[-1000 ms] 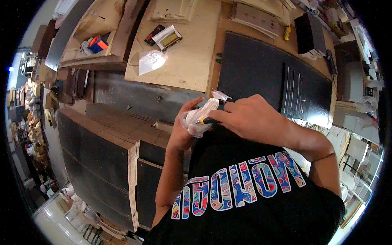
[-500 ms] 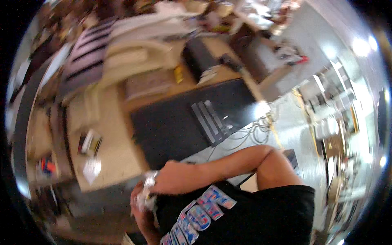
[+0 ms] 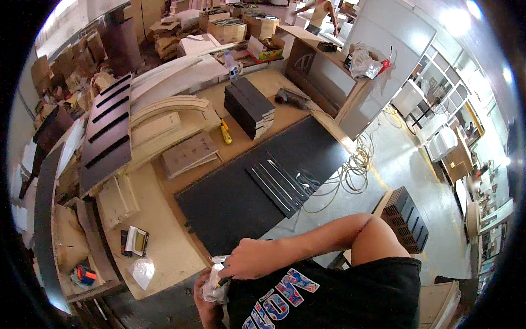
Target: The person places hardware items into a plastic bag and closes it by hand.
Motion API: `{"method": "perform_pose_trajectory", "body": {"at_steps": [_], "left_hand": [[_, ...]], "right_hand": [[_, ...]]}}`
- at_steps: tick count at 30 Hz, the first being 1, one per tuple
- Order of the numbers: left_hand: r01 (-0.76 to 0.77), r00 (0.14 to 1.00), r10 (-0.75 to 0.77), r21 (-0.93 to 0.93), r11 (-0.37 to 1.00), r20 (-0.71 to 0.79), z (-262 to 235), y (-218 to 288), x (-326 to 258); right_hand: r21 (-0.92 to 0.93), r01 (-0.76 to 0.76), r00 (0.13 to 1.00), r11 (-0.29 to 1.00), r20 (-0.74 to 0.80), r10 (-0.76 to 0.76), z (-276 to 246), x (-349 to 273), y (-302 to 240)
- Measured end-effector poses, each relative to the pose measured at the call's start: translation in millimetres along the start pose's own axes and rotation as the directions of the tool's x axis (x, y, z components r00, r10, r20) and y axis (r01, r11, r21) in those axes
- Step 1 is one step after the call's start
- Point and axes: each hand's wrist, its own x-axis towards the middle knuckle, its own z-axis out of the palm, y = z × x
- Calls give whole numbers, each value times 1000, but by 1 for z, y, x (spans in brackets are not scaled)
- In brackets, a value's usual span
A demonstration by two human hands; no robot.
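Observation:
Close to my body, at the near edge of the table, my left hand (image 3: 201,293) is closed around a crumpled clear plastic bag (image 3: 215,290). My right hand (image 3: 253,259) is closed above it, with the fingers curled against the top of the bag. Under the right palm pokes out the end of a small black-and-yellow tool (image 3: 223,282), its kind mostly hidden. Beyond the hands lies a large black panel (image 3: 219,214). On it rest several thin metal rails (image 3: 274,183) on dark strips, with a small clear packet (image 3: 307,178) beside them.
A yellow-handled screwdriver (image 3: 226,132), a stack of dark boards (image 3: 249,107) and a power drill (image 3: 291,98) lie farther back. At left are a small box (image 3: 134,242) and another plastic bag (image 3: 142,272). Coiled cables (image 3: 356,164) and slotted panels (image 3: 405,219) occupy the floor at right.
The view has shifted and gone from blurred to sharp. Both hands stay together at the plastic bag, now slightly lower and farther right in the picture.

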Motion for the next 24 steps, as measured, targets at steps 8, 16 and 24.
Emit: {"method": "perform_pose_trajectory", "body": {"at_steps": [8, 16, 24], "left_hand": [[10, 998, -23, 196, 980, 64, 11, 8, 31], [120, 981, -156, 278, 953, 112, 44, 16, 71], [226, 865, -362, 375, 899, 347, 110, -6, 119]], "right_hand": [[366, -62, 963, 929, -223, 152, -15, -44, 20], [985, 127, 804, 121, -173, 569, 11, -93, 19], [972, 229, 571, 52, -178, 801, 57, -133, 13]]}}
